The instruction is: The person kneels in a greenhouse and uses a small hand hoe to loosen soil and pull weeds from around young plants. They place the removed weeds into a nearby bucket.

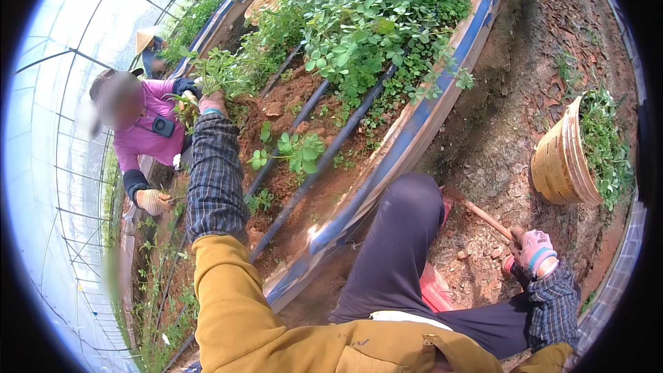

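My left hand (215, 102) reaches out across the planting bed, its fingers mostly hidden by leaves. It is closed around a bunch of green plants (220, 73), close to the upper glove of a person in a pink shirt. My gloved right hand (536, 251) is low on the right, above the path. It grips the wooden handle (487, 219) of a tool whose head is near my knee and is hard to make out. Reddish bare soil (290, 93) and a small leafy rose plant (300, 153) lie between my left arm and the bed's edge.
Black irrigation pipes (316, 168) run along the bed, under dense rose bushes (357, 26). A blue-and-white striped edging (404, 129) borders it. On the path stands a tilted bucket (559, 160) full of pulled greenery. The person in pink (150, 124) works opposite; another (151, 52) is farther back.
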Tool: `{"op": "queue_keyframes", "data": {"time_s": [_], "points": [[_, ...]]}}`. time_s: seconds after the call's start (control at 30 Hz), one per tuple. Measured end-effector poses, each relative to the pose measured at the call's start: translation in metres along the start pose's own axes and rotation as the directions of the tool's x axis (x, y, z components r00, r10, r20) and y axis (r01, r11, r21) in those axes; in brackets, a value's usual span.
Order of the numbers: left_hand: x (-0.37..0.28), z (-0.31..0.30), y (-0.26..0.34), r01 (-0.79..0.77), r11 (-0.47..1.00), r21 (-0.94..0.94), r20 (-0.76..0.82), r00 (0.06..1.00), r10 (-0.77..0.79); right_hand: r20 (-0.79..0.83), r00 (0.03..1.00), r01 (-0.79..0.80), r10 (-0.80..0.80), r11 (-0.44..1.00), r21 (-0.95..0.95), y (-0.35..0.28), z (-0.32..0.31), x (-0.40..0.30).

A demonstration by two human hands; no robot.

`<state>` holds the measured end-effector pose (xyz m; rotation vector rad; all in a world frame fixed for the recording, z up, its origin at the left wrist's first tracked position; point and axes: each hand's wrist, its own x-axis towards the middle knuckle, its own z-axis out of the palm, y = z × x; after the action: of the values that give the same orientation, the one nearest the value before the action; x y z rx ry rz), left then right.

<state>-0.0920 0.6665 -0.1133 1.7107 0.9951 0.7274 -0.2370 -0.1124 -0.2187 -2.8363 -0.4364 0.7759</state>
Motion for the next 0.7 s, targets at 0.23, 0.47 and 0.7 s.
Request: {"op": "queue_keyframes", "data": {"time_s": [0.23, 0.47, 0.7], "points": [[-0.087, -0.010, 0.047, -0.373, 0.882, -0.287, 0.107, 0.903, 0.417, -0.016, 0.998, -0.053, 0.055, 0.995, 0.080, 0.020, 0.026, -0.033], [-0.070, 0.047, 0.064, -0.471, 0.813, 0.343, 0.290, 0.876, 0.385, -0.009, 0.993, -0.114, 0.114, 0.993, -0.040, 0.035, 0.028, -0.067], [-0.384, 0.225, 0.239, -0.366, 0.865, -0.343, 0.707, 0.506, 0.494, 0.042, 0.977, -0.209, 0.210, 0.977, -0.032, 0.049, 0.041, -0.105]]}}
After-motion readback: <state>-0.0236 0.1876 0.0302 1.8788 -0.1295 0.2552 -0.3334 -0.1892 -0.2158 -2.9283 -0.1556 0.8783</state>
